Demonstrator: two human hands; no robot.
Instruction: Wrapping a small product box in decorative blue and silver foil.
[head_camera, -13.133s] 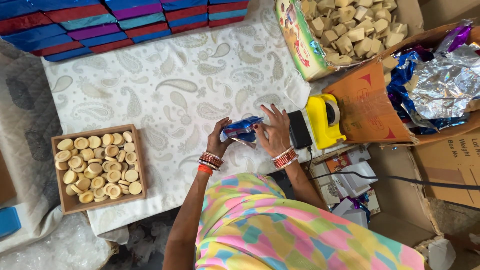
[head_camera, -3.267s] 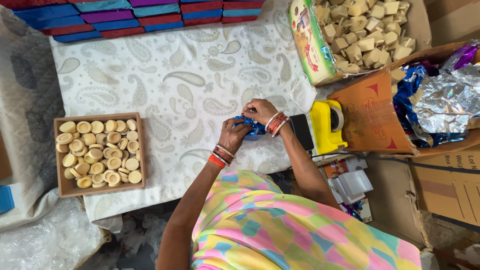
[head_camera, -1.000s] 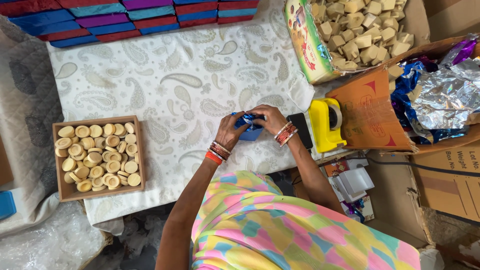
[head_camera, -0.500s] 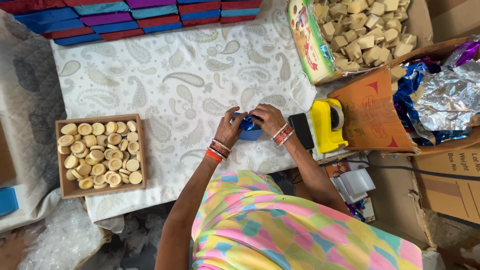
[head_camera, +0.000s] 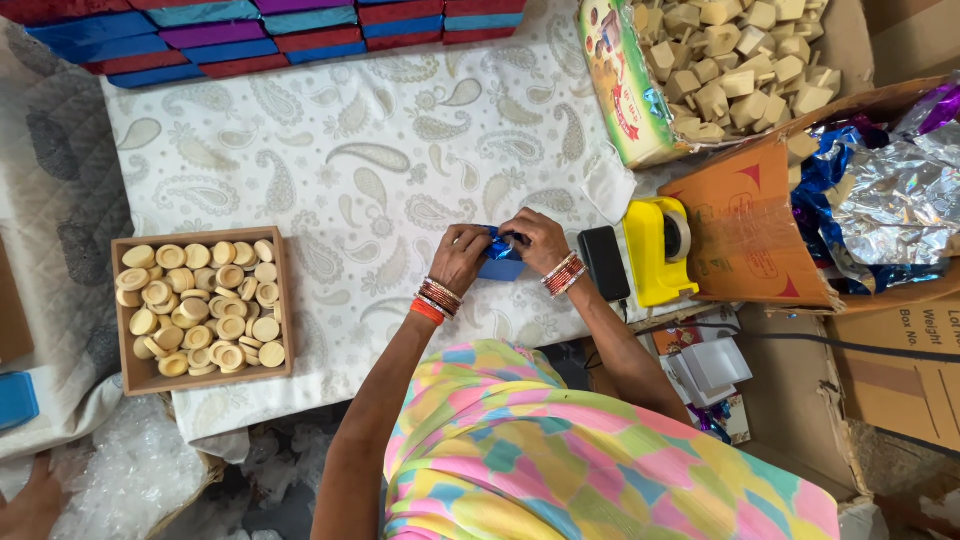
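We see a small blue packet (head_camera: 500, 257) lying on the bench (head_camera: 380, 160), between our two hands, its shiny foil crumpled on top. Our left hand (head_camera: 460, 257) presses against the packet's left side with fingers curled onto the foil, grasping it. Our right hand (head_camera: 537, 240) covers its right side, fingertips pinching the foil at the top. Both wrists carry red and gold bangles.

Just right of the right hand lies a black device (head_camera: 606, 262), and beside that stands a yellow tape dispenser (head_camera: 657, 248). Further right, an open carton (head_camera: 745, 225) holds loose silver and blue foil sheets (head_camera: 885, 200). Beyond the right hand, a printed box (head_camera: 720, 65) is filled with pale tan blocks.

Well left of the left hand sits a wooden tray (head_camera: 203, 380) full of round tan discs (head_camera: 200, 305). Far beyond both hands, at the bench's edge, wrapped packets in blue, red and purple (head_camera: 250, 30) lie in rows. At the lower left corner another person's hand (head_camera: 35, 500) shows on clear plastic.
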